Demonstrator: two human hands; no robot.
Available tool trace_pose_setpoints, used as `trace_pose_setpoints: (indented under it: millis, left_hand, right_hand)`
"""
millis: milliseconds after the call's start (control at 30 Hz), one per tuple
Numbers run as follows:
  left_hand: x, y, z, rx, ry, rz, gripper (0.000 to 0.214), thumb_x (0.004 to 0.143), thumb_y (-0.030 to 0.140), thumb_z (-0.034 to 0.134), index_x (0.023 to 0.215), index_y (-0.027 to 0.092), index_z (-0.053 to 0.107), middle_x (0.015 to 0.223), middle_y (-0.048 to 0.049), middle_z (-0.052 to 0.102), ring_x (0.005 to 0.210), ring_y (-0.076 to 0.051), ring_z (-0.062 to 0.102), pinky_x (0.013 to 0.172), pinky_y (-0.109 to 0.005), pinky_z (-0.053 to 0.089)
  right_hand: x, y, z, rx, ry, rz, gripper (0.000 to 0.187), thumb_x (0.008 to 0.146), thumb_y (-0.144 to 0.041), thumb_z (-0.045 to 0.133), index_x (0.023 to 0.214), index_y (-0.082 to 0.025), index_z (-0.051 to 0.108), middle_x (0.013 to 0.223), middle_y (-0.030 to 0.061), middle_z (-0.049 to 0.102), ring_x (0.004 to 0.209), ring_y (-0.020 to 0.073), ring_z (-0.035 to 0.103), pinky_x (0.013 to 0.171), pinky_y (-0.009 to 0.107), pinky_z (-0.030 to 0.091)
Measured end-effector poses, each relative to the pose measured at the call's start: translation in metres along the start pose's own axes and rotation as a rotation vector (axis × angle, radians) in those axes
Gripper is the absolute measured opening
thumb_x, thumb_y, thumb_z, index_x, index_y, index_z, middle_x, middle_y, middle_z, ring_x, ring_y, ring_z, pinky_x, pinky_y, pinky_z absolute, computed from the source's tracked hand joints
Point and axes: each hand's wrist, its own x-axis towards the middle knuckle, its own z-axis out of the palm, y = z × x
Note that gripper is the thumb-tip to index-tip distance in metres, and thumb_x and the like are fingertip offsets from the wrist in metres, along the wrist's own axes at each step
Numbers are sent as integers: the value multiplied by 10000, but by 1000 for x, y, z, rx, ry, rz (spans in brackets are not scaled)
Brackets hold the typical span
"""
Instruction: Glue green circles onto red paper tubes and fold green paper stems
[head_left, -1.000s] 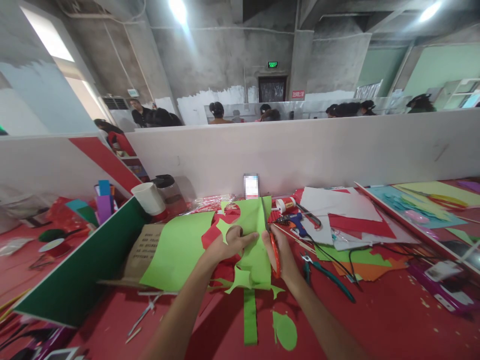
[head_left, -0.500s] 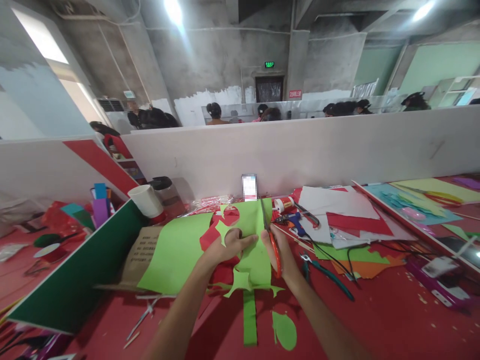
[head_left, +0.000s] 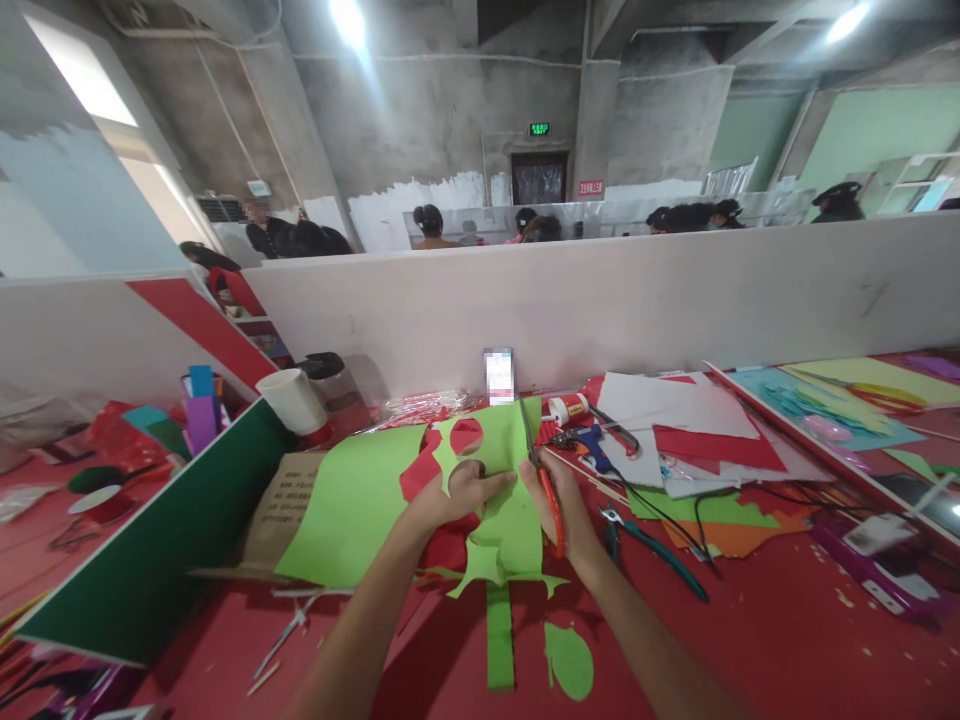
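Observation:
My left hand (head_left: 474,488) grips a light green sheet (head_left: 514,530) with cut-out gaps and ragged edges, thumb lying on top. My right hand (head_left: 559,495) is closed round the handles of orange-handled scissors (head_left: 551,505). Their blades point away from me, along the right part of the green sheet. Below the sheet lie a green strip (head_left: 499,640) and a rounded green cut piece (head_left: 571,660) on the red table. Red pieces (head_left: 450,545) show beneath and beside my left hand. A larger green sheet (head_left: 352,510) rests to the left.
A phone (head_left: 499,375) leans against the white partition (head_left: 600,300). On the right are green-handled pliers (head_left: 660,555), a blue glue gun (head_left: 592,448), cables and white sheets (head_left: 675,410). A green board (head_left: 165,530), a white cup (head_left: 291,402) and tweezers-like metal tool (head_left: 285,635) are left.
The upper part of the green sheet has shifted and tilted near the scissor blades, uncovering more of a red patch by my left hand. Both hands stay nearly in place.

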Motion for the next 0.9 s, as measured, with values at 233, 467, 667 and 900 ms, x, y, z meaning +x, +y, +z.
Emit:
trace_pose_setpoints:
  millis: [233,467,667,900]
  left_hand:
    - [3,-6,1,-59,-5,5,526,685,654,614,515,200,411,495,29,455,473,-106,410,452,-249,295]
    - [5,-7,7,-39,-41,-12,510,683,655,608,513,206,435,474,22,478,467,-119,439,460,-255,318]
    - [3,-5,5,-56,-77,5,454,709,596,605,510,199,505,525,-5,560,525,-146,516,518,-259,385]
    - [2,-2,5,-82,-95,21,436,697,530,643,490,200,447,480,36,470,474,-109,428,481,-245,339]
  right_hand:
    - [0,7,0,24,10,8,344,882,-520,514,785,-194,570,652,8,559,611,173,497,587,273,432]
    - [2,7,0,16,10,-1,368,889,-543,497,804,-197,586,667,27,590,641,195,522,602,291,439]
    - [2,7,0,-22,22,22,333,899,-486,500,733,-198,492,670,-7,525,619,158,466,603,273,407]
    - [3,7,-1,-30,-18,21,337,888,-481,515,737,-181,535,686,9,559,629,160,482,585,267,406]
